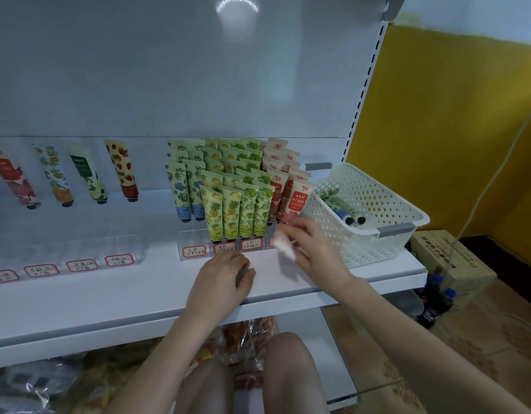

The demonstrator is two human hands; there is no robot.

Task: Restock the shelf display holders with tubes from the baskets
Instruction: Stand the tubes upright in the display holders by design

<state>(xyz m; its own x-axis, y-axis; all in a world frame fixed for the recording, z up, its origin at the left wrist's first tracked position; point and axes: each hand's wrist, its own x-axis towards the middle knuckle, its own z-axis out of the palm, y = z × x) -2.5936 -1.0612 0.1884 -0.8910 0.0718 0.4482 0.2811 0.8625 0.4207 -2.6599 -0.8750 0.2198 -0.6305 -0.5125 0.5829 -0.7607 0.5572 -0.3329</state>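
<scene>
Left hand (225,276) resting on shelf (139,294), fingers loosely curled, empty, right hand (310,249) gripping blurred pale tube (283,248) before stocked display holder (188,239), white basket (362,243) just beside

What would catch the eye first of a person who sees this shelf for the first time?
Most likely the packed block of fruit-print tubes standing in rows at the middle of the white shelf, against only four single tubes to its left. Next, the white perforated basket at the shelf's right end, and the right hand holding a blurred pale object before the red tubes.
</scene>
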